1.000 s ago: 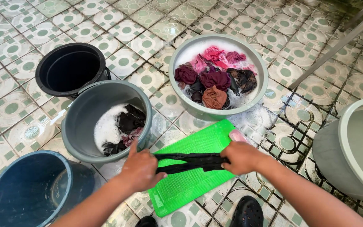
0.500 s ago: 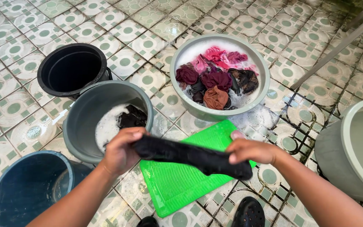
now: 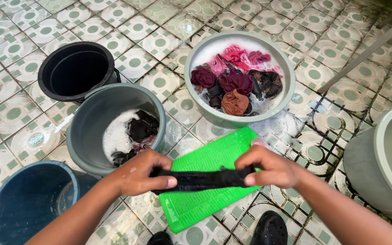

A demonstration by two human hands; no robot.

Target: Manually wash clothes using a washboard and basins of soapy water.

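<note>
We hold a black cloth (image 3: 205, 178) stretched between both hands, low over the green washboard (image 3: 214, 181) on the tiled floor (image 3: 19, 109). Our left hand (image 3: 140, 173) is clenched around the cloth's left end, thumb on top; our right hand (image 3: 268, 169) pinches the right end between fingers and thumb. Half a second ago the cloth was lifted well above the board and hung thicker and looser, sagging toward the right. Now it is pulled into a tight, narrow band and brought down close to the ribbed surface, much as it lay a second ago. So the cloth has gone up, been regripped and come back down, which reads to us as one stroke in a repeated scrubbing on the board, not an end to it.

Just left of the board stands a grey tub (image 3: 114, 129) with suds and dark clothes. Far of the board, a wider basin (image 3: 239, 77) holds red, maroon and brown clothes in foam. A black bucket (image 3: 75, 70) sits far left, a blue bucket (image 3: 32, 204) near left, and a large grey pot (image 3: 382, 159) at the right. A black shoe (image 3: 268, 229) shows near the board's near edge.
</note>
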